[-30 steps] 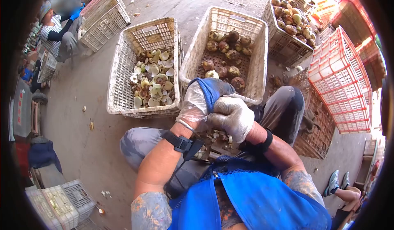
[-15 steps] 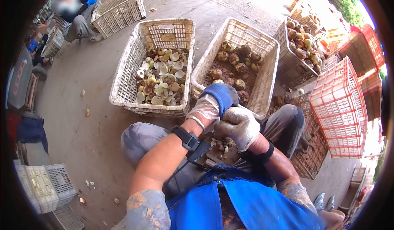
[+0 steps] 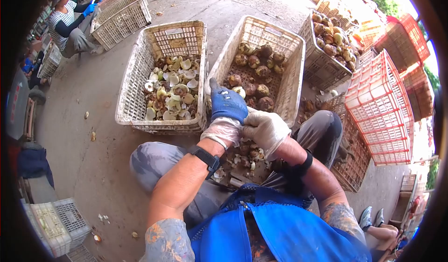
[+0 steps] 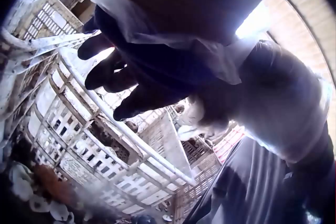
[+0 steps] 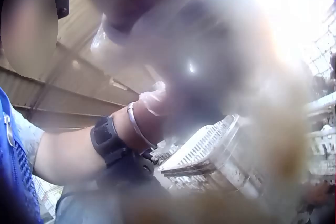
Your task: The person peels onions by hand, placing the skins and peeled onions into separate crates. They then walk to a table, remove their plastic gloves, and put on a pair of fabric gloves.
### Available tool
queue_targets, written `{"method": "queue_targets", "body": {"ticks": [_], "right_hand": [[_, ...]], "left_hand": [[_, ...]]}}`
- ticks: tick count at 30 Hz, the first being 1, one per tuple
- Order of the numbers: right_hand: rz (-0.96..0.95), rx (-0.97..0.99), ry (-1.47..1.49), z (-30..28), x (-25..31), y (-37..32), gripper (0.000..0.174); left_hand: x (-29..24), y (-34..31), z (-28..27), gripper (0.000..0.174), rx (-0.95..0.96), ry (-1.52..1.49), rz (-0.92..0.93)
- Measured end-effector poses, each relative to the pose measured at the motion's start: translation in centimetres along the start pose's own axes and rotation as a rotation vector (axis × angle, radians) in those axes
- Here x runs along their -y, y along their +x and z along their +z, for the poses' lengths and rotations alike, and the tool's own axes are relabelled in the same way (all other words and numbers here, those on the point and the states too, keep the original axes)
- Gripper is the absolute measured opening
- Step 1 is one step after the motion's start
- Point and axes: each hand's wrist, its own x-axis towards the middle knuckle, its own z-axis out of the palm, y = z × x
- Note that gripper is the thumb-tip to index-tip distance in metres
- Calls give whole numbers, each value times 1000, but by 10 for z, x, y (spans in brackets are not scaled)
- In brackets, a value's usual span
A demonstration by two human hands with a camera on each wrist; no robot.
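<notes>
Dirty floor: slatted crates, scattered scraps.

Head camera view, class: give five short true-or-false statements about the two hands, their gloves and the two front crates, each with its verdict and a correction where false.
1. The left hand wears a blue fabric glove. True.
2. The right hand wears a matching blue glove. False: it wears a thin, whitish glove.
3. The left front crate, of dirty white slatted plastic, holds pale, curved peelings. True.
4. The right front crate, also of dirty white slatted plastic, holds nothing. False: round brown produce lies in it.
5. The right hand grips a crate's rim. False: it is at the edge of the blue fabric glove.
</notes>
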Motion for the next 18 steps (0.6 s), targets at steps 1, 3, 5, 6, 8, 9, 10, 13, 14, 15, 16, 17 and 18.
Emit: {"method": "queue_targets", "body": {"ticks": [1,3,5,6,8,9,10,13,14,15,16,17,18], "right_hand": [[3,-3,2,-1,-7,-3,19],[333,226,386,-10,-6,-4,18],[350,240,429,-14,7,-11,18],[325,269,420,-16,19,-14,19],[175,287,333,-10,28,-16,12],[180,295,336,-7,30,-15,12],[227,325,286,-4,33,-14,11],[53,225,64,13,15,-15,17],[90,164,160,16,11,-10,17],[129,103,260,17,10,-7,16],[119,94,261,13,14,-5,16],[288,86,473,8,20,-3,14],[455,76,690,4,24,0,13]], "left_hand": [[-2,-1,5,30,1,2,4],[-5,-4,-1,28,-289,101,62],[-4,-7,-10,31,-94,17,116],[0,-11,-12,36,-258,-36,195],[4,-15,-15,52,-355,-51,283],[5,-15,-14,52,-346,-55,279],[7,-16,-12,52,-397,-112,320],[2,-13,-4,39,-263,-172,280],[5,-9,-5,32,-94,-245,195],[8,-6,-6,27,77,-316,111],[11,-3,0,27,68,-307,111],[15,-1,9,23,-84,-582,31],[21,4,19,21,-238,-852,-45]]}}
